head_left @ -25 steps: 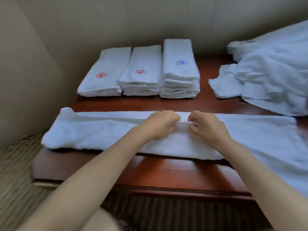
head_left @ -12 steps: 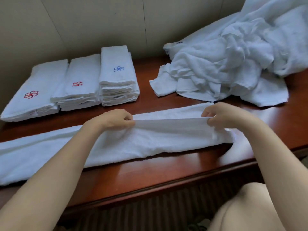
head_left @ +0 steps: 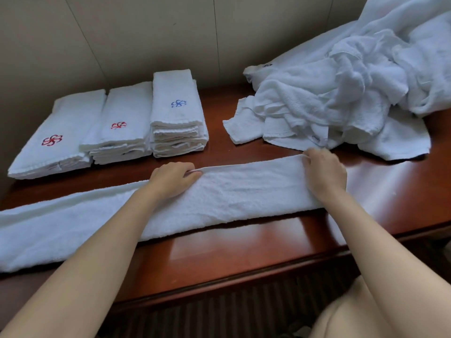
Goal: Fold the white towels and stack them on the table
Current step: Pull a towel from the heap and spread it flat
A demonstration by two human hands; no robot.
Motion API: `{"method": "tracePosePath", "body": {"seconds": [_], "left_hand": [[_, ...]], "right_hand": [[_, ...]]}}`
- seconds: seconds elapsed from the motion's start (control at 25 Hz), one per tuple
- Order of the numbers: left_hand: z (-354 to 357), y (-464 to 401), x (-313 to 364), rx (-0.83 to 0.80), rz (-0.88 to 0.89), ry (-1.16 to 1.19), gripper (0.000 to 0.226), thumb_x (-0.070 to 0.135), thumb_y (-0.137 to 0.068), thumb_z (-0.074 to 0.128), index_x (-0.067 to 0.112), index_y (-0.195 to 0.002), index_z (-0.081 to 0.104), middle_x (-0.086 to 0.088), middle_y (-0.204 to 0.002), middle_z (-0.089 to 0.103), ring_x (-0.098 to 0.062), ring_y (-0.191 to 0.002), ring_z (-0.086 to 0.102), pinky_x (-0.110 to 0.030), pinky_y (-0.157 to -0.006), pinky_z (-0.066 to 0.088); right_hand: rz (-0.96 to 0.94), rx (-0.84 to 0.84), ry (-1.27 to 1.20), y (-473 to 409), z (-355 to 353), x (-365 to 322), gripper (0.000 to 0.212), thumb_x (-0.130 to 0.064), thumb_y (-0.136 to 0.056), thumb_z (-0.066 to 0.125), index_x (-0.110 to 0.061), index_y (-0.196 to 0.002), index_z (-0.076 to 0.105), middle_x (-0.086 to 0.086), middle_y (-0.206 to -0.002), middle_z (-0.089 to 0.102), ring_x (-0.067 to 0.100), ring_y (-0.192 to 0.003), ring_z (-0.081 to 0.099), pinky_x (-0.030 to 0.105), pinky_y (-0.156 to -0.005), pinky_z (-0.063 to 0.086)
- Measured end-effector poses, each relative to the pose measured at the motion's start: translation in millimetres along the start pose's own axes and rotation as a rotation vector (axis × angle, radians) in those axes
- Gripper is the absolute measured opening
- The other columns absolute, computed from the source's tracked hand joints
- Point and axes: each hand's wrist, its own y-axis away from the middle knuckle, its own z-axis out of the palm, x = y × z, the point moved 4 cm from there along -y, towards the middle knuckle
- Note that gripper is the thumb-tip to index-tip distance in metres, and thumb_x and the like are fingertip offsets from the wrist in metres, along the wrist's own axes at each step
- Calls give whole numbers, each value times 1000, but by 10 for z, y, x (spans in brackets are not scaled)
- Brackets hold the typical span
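1. The right hand (head_left: 325,173) pinches the far right corner of the long towel (head_left: 231,198) at centre frame; the left hand (head_left: 172,178) pinches its far edge mid-length, fingers curled.
2. The towel lies as a narrow strip across the tabletop (head_left: 244,252); the lengthwise fold looks done.
3. Next, probably: carry the right end leftward to halve it, then add it to the folded stacks (head_left: 175,113) at upper left; the unfolded pile (head_left: 341,98) waits at upper right.

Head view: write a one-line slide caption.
Both hands, left and right, pinch the far edge of a long folded towel on the table, near three folded stacks.
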Motion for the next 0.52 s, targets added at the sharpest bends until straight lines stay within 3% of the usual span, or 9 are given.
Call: {"method": "tracePosePath", "body": {"seconds": [0.08,0.2,0.36,0.44,0.52], "left_hand": [[-6,-3,-14,12,18,11,40,52,-96,39,26,-66,43,12,-70,52,-18,-76,52,-32,-66,34],[4,-6,-16,7,21,6,37,53,-96,39,29,-69,45,12,-72,52,-18,-77,52,-32,-67,34],[-82,23,-75,-4,-2,-31,36,57,-92,42,25,-78,51,9,-79,56,-16,-81,53,-32,-67,33],[-201,113,-266,-39,-47,-68,33,57,-91,45,27,-78,50,9,-84,55,-16,-85,51,-33,-71,34],[-346,295,-597,-70,-132,-112,31,56,-90,47,28,-77,50,8,-88,53,-17,-89,50,-33,-74,35]], "right_hand": [[-9,121,40,-77,-36,-46,26,-17,-99,41,-10,-117,59,18,-111,57,38,-108,49,43,-82,38],[13,32,124,-102,141,-89,24,-5,-95,41,-8,-113,57,19,-115,52,37,-109,45,42,-85,35],[-24,146,101,29,97,-315,42,9,-79,46,-10,-115,58,22,-128,46,38,-121,41,49,-99,26],[-170,154,26,196,61,-730,39,11,-71,47,-6,-102,65,23,-115,55,41,-109,52,50,-90,36],[-346,79,-53,483,96,-1271,28,7,-60,49,-5,-80,66,19,-88,60,40,-79,60,41,-66,46]]}}
